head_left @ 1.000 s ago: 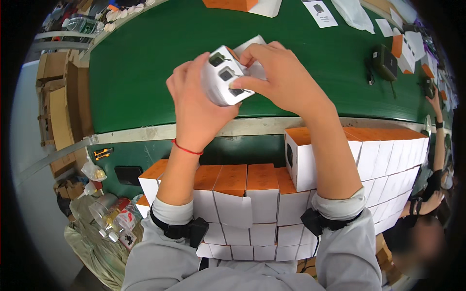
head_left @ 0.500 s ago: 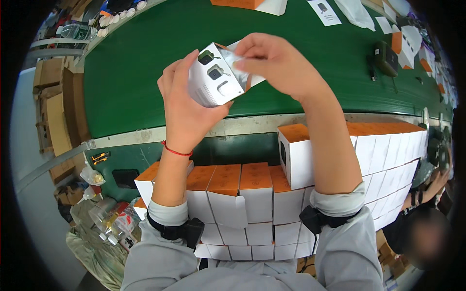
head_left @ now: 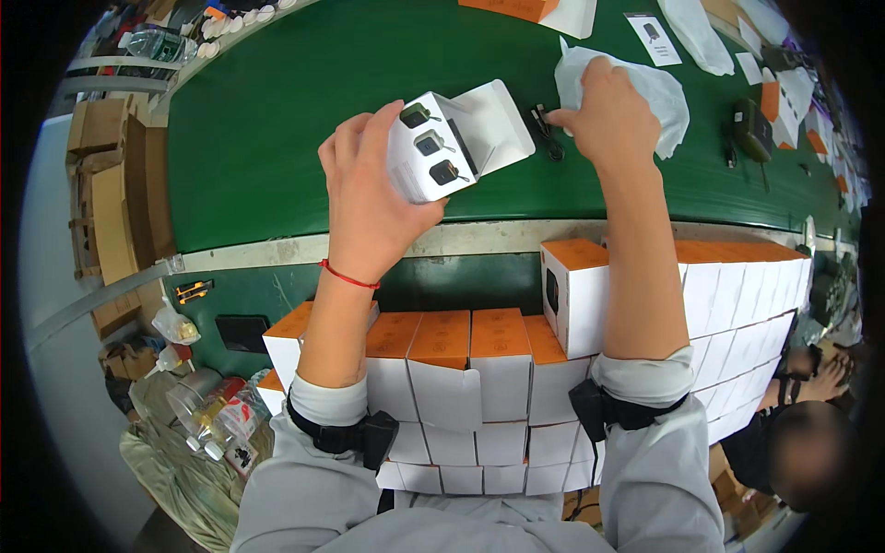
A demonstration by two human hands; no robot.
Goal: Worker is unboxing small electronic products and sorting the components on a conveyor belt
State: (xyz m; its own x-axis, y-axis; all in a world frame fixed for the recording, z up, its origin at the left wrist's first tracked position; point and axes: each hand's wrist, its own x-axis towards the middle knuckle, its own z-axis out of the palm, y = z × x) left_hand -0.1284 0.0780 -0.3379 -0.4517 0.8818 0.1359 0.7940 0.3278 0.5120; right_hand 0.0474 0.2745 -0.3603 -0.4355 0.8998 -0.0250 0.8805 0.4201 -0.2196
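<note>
Green belting covers the long conveyor (head_left: 304, 120) that runs across the upper half of the view, with a pale metal edge along its near side. Below that edge stand stacked white cartons with orange tops (head_left: 479, 369), in a lower block in the middle and a taller block rising to the right. Beyond the stacks, at the lower right, another person (head_left: 797, 452) sits with the head blurred.

Over the belt, the left hand (head_left: 369, 198) is wrapped around a small white carton (head_left: 433, 147), fingers along its far side and thumb on the near side; its end flap stands open and three small dark pictures show on the face turned toward the camera. The carton is held up above the belt, just past the near edge.

The right hand (head_left: 608, 115) lies further out on the belt, fingers curled down onto a crumpled clear plastic bag (head_left: 659, 88). A black cable (head_left: 544, 129) lies just beside it, between hand and carton.
</note>
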